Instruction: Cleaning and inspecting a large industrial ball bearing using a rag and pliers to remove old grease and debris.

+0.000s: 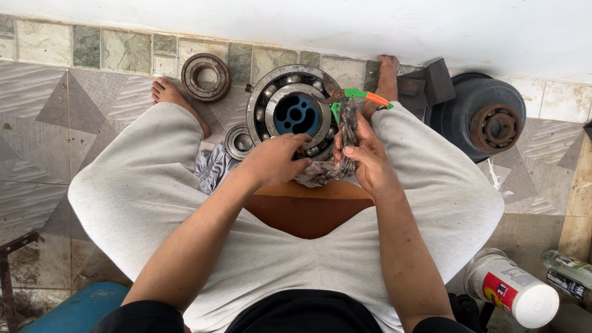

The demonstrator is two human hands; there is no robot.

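Steel ball bearing (295, 110) stands between the knees; right hand (368, 161) grips a greasy rag (333, 166) against it, left hand (273, 160) seemingly pinching the rag too.

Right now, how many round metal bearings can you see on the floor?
3. A large bearing stands under the hands, a small bearing sits at its left, and a rusty bearing lies by the wall. Cloth or legs may hide others.
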